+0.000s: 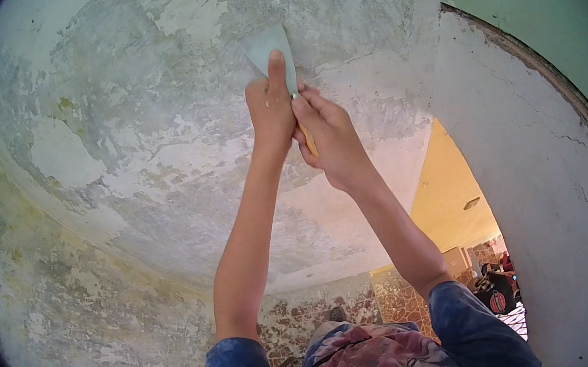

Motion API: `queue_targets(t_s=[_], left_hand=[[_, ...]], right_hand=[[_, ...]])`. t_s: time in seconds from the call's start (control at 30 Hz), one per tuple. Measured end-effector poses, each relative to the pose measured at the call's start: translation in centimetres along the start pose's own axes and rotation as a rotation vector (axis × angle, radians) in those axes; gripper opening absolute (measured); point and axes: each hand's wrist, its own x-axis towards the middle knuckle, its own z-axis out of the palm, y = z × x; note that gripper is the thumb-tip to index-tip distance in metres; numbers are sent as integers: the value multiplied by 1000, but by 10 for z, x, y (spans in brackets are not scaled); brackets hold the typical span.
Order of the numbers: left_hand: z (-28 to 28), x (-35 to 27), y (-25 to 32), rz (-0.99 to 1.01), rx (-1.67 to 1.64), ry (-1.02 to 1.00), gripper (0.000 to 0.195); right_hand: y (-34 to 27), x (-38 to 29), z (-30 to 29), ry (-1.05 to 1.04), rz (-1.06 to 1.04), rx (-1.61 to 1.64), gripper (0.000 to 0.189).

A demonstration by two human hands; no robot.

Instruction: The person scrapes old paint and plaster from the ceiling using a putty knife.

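Observation:
A broad-bladed scraper (269,46) rests against a wall (196,118) of patchy grey and white plaster, its wide edge pointing up the wall. My right hand (327,129) grips the yellow handle (308,140) of the scraper. Above and left of it, my left hand (269,103) presses on the tool, thumb laid along the pale blade. The fingers of the left hand are partly hidden behind the blade and handle. Flaked and scraped patches of old coating surround both hands, and a thin crack runs to their right.
At right, an opening shows a yellow wall (447,185) and a cardboard box (456,261). A dark bag (495,293) lies beyond it. A brown edge strip (552,71) curves below a green panel (532,2). Fallen debris dots the patterned floor (403,294) beneath me.

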Motion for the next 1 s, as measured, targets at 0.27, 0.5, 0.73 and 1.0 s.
queue_targets(t_s=[0.27, 0.5, 0.73, 1.0], left_hand=[[1, -8, -7, -15, -51, 25, 56], [2, -10, -6, -84, -22, 46, 56], [0, -5, -10, -28, 0, 31, 57], [2, -9, -7, -93, -4, 67, 62]], right_hand=[[5, -6, -6, -8, 31, -1, 25], [7, -5, -4, 33, -13, -35, 25], [8, -5, -8, 52, 99, -1, 25], [6, -4, -5, 18, -7, -37, 26]])
